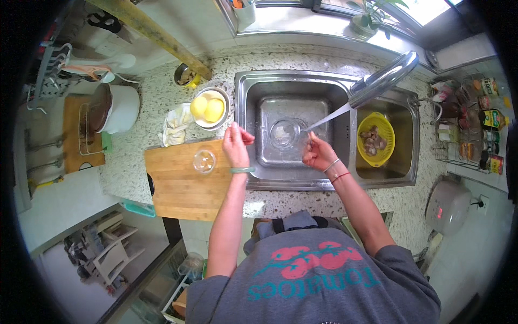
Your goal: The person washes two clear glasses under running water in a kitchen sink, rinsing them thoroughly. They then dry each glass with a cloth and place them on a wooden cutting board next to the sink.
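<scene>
We had the sink [240, 116] under the water stream [330, 116], probably to catch runoff; cutting board [186, 197] alongside parked a small glass bowl [204, 161]. Our left hand [236, 149] hung half-spread, apparently empty; our right hand [319, 153] pinched a clear glass [304, 141] over the sink, seemingly for rinsing.

Bright daylight enters through a dark-framed glass window [428, 9] at the upper right, lighting a smooth white windowsill [302, 27]. Below runs a pale, dark-speckled stone countertop [154, 100], with a white wall [493, 229] at the right.
</scene>
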